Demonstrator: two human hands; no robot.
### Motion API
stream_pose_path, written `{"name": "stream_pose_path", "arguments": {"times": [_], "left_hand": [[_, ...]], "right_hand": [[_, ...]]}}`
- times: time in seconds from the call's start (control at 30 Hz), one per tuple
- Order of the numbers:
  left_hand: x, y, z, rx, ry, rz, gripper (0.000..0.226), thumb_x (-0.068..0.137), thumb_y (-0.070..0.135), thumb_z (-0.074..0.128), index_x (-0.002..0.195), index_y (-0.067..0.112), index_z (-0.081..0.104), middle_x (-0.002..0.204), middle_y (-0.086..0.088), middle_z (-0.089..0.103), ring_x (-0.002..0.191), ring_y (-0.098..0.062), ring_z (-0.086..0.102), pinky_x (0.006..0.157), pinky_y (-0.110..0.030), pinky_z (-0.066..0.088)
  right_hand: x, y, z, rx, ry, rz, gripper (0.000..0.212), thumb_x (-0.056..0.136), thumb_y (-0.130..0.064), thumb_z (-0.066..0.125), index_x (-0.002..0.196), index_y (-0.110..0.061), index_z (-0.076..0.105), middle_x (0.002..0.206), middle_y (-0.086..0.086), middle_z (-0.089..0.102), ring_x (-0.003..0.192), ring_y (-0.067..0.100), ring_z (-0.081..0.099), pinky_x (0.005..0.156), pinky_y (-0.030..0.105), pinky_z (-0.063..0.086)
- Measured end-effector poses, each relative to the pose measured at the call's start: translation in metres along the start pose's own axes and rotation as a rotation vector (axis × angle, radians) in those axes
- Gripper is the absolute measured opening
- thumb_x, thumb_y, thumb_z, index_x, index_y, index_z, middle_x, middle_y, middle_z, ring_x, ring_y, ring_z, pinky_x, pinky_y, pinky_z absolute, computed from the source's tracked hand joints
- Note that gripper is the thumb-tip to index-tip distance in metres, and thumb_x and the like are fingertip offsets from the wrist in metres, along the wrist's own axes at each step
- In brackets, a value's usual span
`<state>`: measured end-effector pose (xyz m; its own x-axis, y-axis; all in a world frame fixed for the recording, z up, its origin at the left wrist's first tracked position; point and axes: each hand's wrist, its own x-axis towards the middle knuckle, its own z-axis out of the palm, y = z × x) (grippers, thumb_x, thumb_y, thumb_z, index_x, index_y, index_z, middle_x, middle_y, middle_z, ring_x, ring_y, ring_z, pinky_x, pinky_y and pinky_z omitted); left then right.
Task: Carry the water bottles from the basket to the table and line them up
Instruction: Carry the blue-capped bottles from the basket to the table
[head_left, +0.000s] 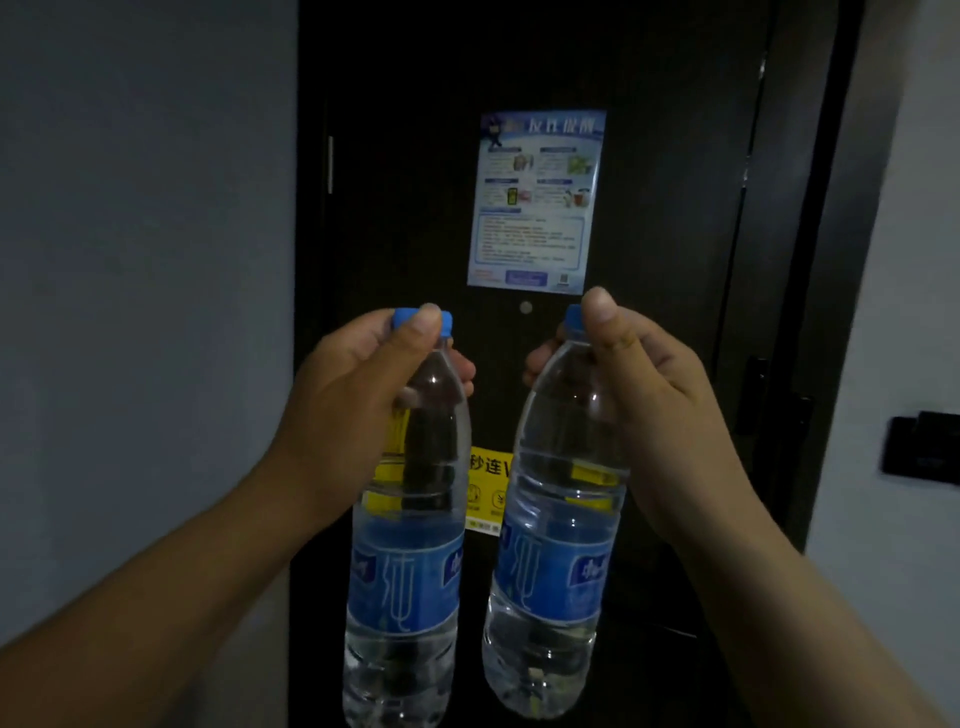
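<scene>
Each hand carries one clear plastic water bottle with a blue cap and blue label, gripped at the neck so the bottle hangs below it, long axis near upright. The left hand (358, 374) is closed around the neck of the left bottle (405, 561), thumb resting against the cap; the right hand (639, 384) is closed likewise on the right bottle (556, 561), which tilts slightly, its base swinging leftward. The two bottles hang just beside each other, not touching. Neither basket nor table is in view, so which way the table lies cannot be told. Ahead stands a dark door (415, 156) bearing a blue printed notice (535, 202) and a yellow sticker (488, 467), with grey walls (140, 208) either side in dim light.
</scene>
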<state>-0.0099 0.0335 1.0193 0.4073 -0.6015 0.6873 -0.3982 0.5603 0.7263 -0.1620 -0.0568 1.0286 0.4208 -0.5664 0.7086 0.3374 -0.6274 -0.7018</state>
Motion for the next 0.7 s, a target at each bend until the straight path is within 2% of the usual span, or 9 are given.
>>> {"name": "stream_pose_path", "arguments": {"times": [0.13, 0.3, 0.4, 0.47, 0.57, 0.63, 0.7], "left_hand": [[0.002, 0.008, 0.011, 0.09, 0.116, 0.012, 0.034, 0.082, 0.048, 0.051, 0.084, 0.018, 0.065, 0.084, -0.008, 0.074, 0.083, -0.024, 0.071, 0.074, -0.032, 0.056], [-0.004, 0.015, 0.014, 0.188, 0.265, -0.005, 0.045, 0.077, 0.046, 0.049, 0.086, 0.005, 0.067, 0.08, -0.014, 0.073, 0.07, -0.019, 0.068, 0.061, -0.019, 0.055], [-0.016, 0.024, 0.008, 0.266, 0.368, -0.004, 0.042, 0.081, 0.048, 0.059, 0.08, 0.007, 0.069, 0.08, -0.016, 0.072, 0.069, -0.022, 0.066, 0.06, -0.022, 0.054], [-0.027, 0.034, -0.002, 0.326, 0.437, 0.001, 0.039, 0.081, 0.046, 0.057, 0.078, 0.009, 0.069, 0.078, -0.013, 0.073, 0.069, -0.021, 0.067, 0.066, -0.027, 0.054], [-0.048, 0.056, -0.019, 0.384, 0.513, 0.023, 0.037, 0.078, 0.043, 0.055, 0.079, 0.009, 0.069, 0.076, -0.008, 0.074, 0.07, -0.019, 0.068, 0.071, -0.029, 0.054], [-0.066, 0.075, -0.03, 0.434, 0.563, 0.049, 0.039, 0.08, 0.043, 0.063, 0.083, 0.004, 0.068, 0.076, -0.008, 0.074, 0.07, -0.019, 0.068, 0.069, -0.025, 0.055], [-0.084, 0.097, -0.041, 0.478, 0.609, 0.08, 0.045, 0.077, 0.042, 0.056, 0.086, -0.001, 0.066, 0.075, -0.008, 0.073, 0.069, -0.02, 0.067, 0.065, -0.02, 0.055]], "right_hand": [[0.021, 0.004, -0.011, 0.113, -0.123, 0.025, 0.041, 0.081, -0.051, 0.048, 0.088, -0.014, 0.064, 0.081, 0.005, 0.071, 0.071, 0.013, 0.069, 0.065, 0.021, 0.057], [0.038, 0.012, -0.01, 0.251, -0.285, 0.018, 0.043, 0.082, -0.048, 0.047, 0.087, -0.008, 0.063, 0.083, 0.009, 0.07, 0.075, 0.019, 0.069, 0.065, 0.02, 0.058], [0.04, 0.013, 0.005, 0.284, -0.344, -0.011, 0.044, 0.084, -0.049, 0.046, 0.086, -0.009, 0.064, 0.084, 0.005, 0.072, 0.078, 0.016, 0.07, 0.07, 0.027, 0.058], [0.039, 0.01, 0.019, 0.304, -0.383, -0.015, 0.045, 0.083, -0.051, 0.045, 0.087, -0.011, 0.065, 0.083, 0.002, 0.073, 0.079, 0.013, 0.07, 0.075, 0.03, 0.057], [0.031, 0.0, 0.041, 0.384, -0.434, -0.013, 0.042, 0.083, -0.05, 0.045, 0.088, -0.012, 0.065, 0.079, -0.002, 0.073, 0.076, 0.009, 0.069, 0.073, 0.025, 0.052], [0.022, -0.011, 0.058, 0.445, -0.485, -0.045, 0.042, 0.085, -0.047, 0.045, 0.088, -0.01, 0.064, 0.078, -0.001, 0.073, 0.074, 0.009, 0.069, 0.069, 0.02, 0.054], [0.012, -0.025, 0.075, 0.517, -0.529, -0.05, 0.043, 0.081, -0.048, 0.047, 0.088, -0.01, 0.064, 0.076, 0.0, 0.073, 0.072, 0.008, 0.069, 0.067, 0.017, 0.054]]}}
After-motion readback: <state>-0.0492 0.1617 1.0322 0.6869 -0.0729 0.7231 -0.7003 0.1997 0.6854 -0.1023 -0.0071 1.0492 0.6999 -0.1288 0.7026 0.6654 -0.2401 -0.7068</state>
